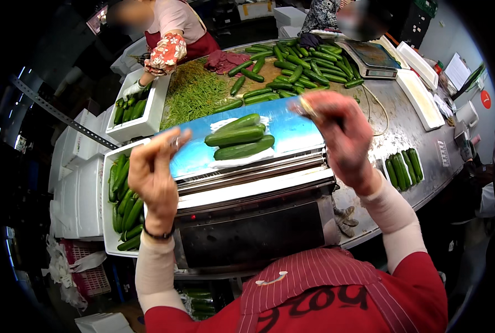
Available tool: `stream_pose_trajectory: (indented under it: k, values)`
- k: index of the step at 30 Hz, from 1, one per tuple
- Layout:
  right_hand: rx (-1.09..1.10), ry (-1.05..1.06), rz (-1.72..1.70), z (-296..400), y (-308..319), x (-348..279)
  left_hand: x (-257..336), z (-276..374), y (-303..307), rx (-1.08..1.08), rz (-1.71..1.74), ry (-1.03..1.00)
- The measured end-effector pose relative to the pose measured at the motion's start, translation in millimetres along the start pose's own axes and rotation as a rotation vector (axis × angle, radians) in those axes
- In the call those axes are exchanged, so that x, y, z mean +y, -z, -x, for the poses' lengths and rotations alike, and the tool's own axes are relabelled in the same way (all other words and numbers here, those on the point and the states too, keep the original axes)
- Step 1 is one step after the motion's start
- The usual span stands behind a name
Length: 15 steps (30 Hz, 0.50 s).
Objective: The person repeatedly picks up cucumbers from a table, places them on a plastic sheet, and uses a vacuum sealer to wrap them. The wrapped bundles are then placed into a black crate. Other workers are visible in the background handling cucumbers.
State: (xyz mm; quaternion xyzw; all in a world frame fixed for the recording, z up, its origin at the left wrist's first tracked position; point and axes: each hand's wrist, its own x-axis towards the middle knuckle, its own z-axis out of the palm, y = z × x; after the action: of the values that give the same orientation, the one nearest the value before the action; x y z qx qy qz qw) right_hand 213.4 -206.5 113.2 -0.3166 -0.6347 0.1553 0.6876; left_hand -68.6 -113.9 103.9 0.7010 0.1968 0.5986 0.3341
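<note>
Three cucumbers (239, 136) lie on a white tray (247, 161), over the blue top (291, 132) of a film-wrapping machine (251, 233). To their left, my left hand (156, 175) is raised with its fingertips pinched together on a glinting bit of transparent plastic film (175, 142). My right hand (343, 133) is up on the other side, above the blue top's right edge. Its fingers are closed too, on what looks like the film's other corner; motion blur softens that hand. Between the hands the film itself is hard to make out.
Loose cucumbers (306, 64) and green beans (197, 89) cover the table's far side. Foam boxes of cucumbers (126, 200) stand left. A scale (368, 60) sits at the back right; packed cucumbers (402, 168) lie right. A co-worker's gloved hand (134, 89) reaches into a box.
</note>
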Motion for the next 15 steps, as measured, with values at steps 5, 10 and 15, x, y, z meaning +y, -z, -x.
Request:
stream_pose_trajectory:
  k: [5, 10, 15]
  values:
    - [-0.223, 0.332, 0.722, -35.2, -24.5, 142.4, -106.7, -38.3, -8.7, -0.172, -0.599, 0.021]
    - [-0.492, 0.011, 0.828, 16.4, -20.9, 204.3, -176.1, 0.4, -10.6, -0.327, -0.25, 0.612]
    - [-0.561, -0.037, 0.919, 21.8, -19.5, 190.6, -159.0, 9.3, -16.0, -0.376, -0.368, 0.512]
